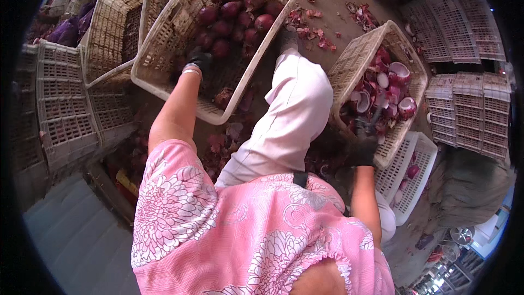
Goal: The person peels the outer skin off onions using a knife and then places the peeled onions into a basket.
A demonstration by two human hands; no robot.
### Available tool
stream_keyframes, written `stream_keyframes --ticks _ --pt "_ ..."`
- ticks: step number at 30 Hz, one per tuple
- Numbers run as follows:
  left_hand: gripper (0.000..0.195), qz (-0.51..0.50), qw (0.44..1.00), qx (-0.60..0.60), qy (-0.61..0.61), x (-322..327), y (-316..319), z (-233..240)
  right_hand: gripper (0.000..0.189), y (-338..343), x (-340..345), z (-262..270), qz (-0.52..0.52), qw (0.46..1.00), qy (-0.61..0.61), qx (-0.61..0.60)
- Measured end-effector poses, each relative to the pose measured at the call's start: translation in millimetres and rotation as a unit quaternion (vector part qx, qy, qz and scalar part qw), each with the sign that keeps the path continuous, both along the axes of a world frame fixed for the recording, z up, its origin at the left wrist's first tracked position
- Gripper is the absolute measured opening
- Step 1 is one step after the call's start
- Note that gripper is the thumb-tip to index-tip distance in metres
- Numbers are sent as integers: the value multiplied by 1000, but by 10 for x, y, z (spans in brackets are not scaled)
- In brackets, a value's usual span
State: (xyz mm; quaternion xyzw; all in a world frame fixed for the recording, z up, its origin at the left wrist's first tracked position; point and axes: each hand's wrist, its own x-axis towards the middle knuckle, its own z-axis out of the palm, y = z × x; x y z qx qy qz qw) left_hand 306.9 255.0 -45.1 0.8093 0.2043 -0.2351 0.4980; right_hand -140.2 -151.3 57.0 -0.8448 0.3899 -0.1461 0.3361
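Observation:
My left hand (199, 61), in a dark glove, reaches into a large dirty white plastic crate (262, 63) holding several whole red onions (223, 28). Its fingers are in shadow beside the onions, and whether they grip one is unclear. My right hand (363, 147), gloved in black, is at the near edge of a smaller plastic crate (333, 102). A blurred knife (376, 115) appears to be in its grip, pointing into that crate. Cut red onion pieces (399, 71), some hollowed into rings, fill it.
Onion skins (321, 39) litter the floor between the crates. A white crate (425, 159) with a few onions stands below the cut-onion crate. Stacked crates line the right (466, 110) and left (67, 102). My bent leg (286, 110) lies between both working crates.

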Motion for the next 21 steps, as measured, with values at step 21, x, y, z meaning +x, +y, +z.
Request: stream_keyframes --ticks 21 --pt "23 -200 973 114 9 392 -820 -765 13 187 230 -116 53 996 59 39"
